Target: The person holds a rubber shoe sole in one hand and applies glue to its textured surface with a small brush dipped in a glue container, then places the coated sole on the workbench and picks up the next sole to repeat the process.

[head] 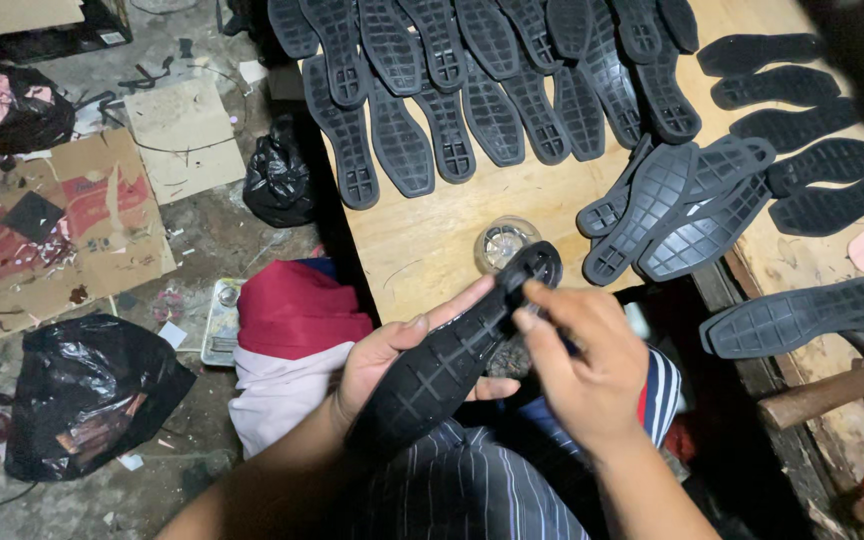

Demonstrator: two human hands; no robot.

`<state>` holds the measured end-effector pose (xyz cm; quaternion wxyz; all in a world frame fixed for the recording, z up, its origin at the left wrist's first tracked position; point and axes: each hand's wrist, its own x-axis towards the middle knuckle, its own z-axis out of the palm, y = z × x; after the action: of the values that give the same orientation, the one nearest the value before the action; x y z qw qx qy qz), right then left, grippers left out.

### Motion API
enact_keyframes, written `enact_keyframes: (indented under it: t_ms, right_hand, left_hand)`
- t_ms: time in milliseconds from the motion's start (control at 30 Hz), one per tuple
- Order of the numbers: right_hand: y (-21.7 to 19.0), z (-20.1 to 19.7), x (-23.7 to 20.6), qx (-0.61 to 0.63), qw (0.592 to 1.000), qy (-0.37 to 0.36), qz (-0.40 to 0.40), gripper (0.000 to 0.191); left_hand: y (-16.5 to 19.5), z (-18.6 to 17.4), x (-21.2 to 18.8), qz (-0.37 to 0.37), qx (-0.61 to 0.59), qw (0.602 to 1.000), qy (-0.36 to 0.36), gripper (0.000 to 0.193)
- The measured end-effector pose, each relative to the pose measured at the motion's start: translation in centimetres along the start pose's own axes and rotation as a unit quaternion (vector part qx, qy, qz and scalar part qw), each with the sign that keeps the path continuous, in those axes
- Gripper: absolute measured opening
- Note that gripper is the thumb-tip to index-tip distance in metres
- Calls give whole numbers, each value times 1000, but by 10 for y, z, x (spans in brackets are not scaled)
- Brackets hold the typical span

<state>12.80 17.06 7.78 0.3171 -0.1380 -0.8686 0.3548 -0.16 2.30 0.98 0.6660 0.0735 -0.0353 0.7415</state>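
Sole (452, 360) of black rubber is lying across the left hand (392, 355), which is cupping it from below. The right hand (577, 365) is pinching its top end. It looks light and bendy, so holding the middle seems best.

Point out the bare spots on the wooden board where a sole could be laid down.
Bare wood lies between the back rows of soles, the glass jar and the board's left edge. A narrower strip runs toward the overlapping soles. The back and right side are crowded.
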Motion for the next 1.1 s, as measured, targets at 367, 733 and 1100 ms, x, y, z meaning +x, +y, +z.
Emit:
enact_keyframes:
  t_ms: [367, 733, 1100]
  right_hand:
    - [6, -2, 0, -18, 999, -29, -29, 24]
    - [-1, 24, -8, 32, 996, -56, -54, 22]
    - [-22, 22, -13, 14, 974, -147, -169, 33]
  left_hand:
    - [3, 0, -3, -9, -12, 1000, 14, 80]
    - [3, -21, 40, 73, 13, 996, 47, 77]
    - [24, -39, 59, 150, 30, 986, 58, 78]
